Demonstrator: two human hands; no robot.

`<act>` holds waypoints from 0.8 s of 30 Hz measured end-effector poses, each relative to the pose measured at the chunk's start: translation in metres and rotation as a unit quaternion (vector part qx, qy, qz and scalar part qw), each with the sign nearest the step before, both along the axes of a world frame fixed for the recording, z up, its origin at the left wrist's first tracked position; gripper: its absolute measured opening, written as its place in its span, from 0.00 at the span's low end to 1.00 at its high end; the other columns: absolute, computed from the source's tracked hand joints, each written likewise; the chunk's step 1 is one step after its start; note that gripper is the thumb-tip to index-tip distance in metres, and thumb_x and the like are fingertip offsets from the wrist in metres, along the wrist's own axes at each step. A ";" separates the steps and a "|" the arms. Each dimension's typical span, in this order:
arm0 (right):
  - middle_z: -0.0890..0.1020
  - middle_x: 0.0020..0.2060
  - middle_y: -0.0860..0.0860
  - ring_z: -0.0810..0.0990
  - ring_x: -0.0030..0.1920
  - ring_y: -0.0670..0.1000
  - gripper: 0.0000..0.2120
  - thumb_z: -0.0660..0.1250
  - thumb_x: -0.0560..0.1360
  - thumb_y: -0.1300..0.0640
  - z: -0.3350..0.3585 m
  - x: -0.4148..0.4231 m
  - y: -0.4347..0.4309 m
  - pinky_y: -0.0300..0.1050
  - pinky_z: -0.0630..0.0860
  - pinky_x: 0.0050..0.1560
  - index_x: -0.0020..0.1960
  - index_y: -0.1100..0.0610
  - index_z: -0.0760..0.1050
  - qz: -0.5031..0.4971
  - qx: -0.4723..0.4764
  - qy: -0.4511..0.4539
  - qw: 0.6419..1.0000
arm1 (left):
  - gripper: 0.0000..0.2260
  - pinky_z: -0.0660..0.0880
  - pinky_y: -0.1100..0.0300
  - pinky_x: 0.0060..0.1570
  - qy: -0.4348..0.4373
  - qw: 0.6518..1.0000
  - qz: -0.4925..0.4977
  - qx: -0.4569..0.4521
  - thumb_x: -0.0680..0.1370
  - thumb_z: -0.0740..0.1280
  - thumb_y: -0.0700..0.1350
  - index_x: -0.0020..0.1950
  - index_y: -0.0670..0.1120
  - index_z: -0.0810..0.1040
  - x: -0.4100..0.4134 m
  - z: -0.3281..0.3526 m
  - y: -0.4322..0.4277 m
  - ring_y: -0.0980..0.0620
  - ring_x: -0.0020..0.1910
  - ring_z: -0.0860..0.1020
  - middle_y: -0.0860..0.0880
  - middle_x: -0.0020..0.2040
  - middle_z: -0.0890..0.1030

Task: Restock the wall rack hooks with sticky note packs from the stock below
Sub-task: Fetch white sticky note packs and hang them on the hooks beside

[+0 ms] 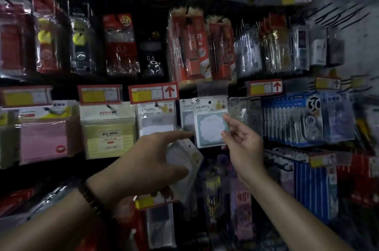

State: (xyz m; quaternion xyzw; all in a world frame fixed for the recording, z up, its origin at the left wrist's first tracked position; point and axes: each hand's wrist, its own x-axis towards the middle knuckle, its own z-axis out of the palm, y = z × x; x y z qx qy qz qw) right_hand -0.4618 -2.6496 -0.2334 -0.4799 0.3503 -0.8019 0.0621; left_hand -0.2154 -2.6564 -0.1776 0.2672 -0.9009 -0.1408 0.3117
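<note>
My right hand pinches a blue-framed sticky note pack by its right edge, holding it up against the wall rack at the hook row. Just behind it hangs another pack of the same kind, and a grey one hangs to its left. My left hand grips several more clear-wrapped sticky note packs lower down, with its index finger stretched toward the hanging packs. A dark bead bracelet sits on my left wrist.
Pink and yellow note pads hang to the left. Blue correction-tape packs hang to the right. Pen and pencil packs fill the row above. Red arrow price tags top the hooks. More stock hangs below.
</note>
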 end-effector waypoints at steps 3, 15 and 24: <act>0.85 0.63 0.39 0.86 0.57 0.42 0.21 0.70 0.81 0.69 0.004 -0.003 -0.005 0.39 0.84 0.47 0.64 0.47 0.83 0.004 -0.022 -0.002 1.000 | 0.31 0.82 0.59 0.30 -0.009 0.999 0.015 -0.028 0.76 0.77 0.44 0.75 0.65 0.73 0.001 0.006 -0.003 0.57 0.31 0.85 0.55 0.64 0.79; 0.84 0.64 0.40 0.88 0.51 0.45 0.21 0.70 0.81 0.69 0.017 -0.010 -0.016 0.40 0.84 0.40 0.65 0.46 0.82 0.006 0.019 0.020 1.000 | 0.33 0.81 0.65 0.33 -0.009 1.000 0.021 -0.005 0.76 0.78 0.47 0.77 0.64 0.71 -0.011 0.003 -0.011 0.53 0.44 0.83 0.53 0.66 0.76; 0.84 0.63 0.38 0.87 0.53 0.44 0.20 0.70 0.81 0.67 0.020 -0.014 -0.039 0.57 0.88 0.50 0.70 0.51 0.81 -0.067 0.069 0.051 0.994 | 0.19 0.81 0.62 0.33 0.031 0.999 -0.006 0.015 0.79 0.73 0.45 0.67 0.62 0.80 -0.005 -0.002 -0.016 0.56 0.42 0.85 0.59 0.60 0.78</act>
